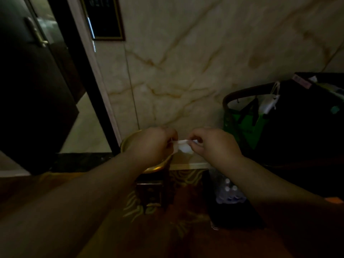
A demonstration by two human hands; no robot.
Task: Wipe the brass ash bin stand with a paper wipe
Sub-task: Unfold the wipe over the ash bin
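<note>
both hands pinch the paper wipe point(183, 146) between them, the left hand point(152, 144) clamped on its left end and the right hand point(214, 144) clamped on its right end, thumbs and forefingers closed on the sheet so that it runs as a short white strip from side to side. it looks as if the wipe is being unfolded or pulled taut, so wiping has not begun, though that is a reading of the pose.

the brass ash bin stand point(149, 183) sits directly below and slightly left of the held wipe, against the foot of the marble wall point(186, 62). its gold rim curves out from under the left wrist and its boxy body drops straight down toward the patterned carpet point(134, 207), so its long axis is vertical. the left hand lies over the rim and is the nearer of the two; the coming move is a drop downward and a little leftward.

most of the bin's top is hidden by the left hand and forearm, and its lower body is dim. to the right stands a dark cart point(297, 118) with a green bag point(245, 125), and some pale bottles point(229, 194) on the floor, hard to make out. a dark door point(33, 81) stands open at left.
</note>
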